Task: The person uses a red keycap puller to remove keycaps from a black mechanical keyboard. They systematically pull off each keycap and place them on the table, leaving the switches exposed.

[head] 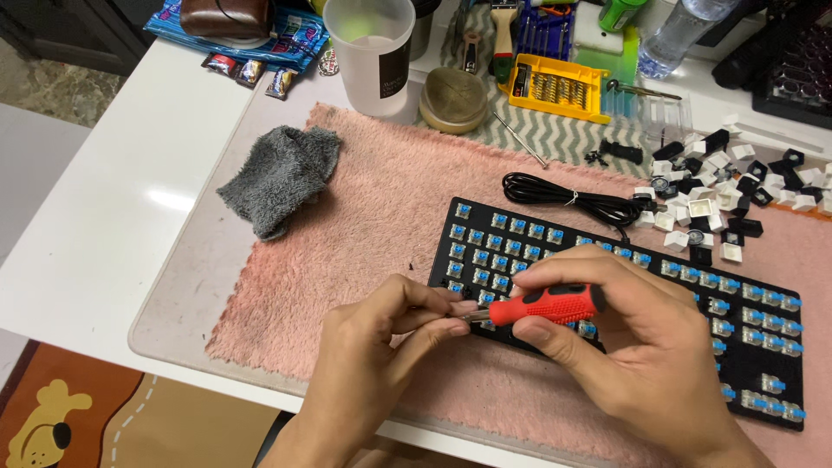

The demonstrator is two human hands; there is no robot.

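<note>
We see the keyboard [624, 303] lying on the mat [381, 225], the cable [563, 195] behind it, the keycaps [728, 191] behind and to its right, the cloth [279, 178] to its left, and the cup [371, 52] behind the mat.

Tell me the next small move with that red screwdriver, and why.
Probably seat the bit: the left hand pinches the metal tip while the right hand grips the red screwdriver above the keyboard, not yet on it.
</note>
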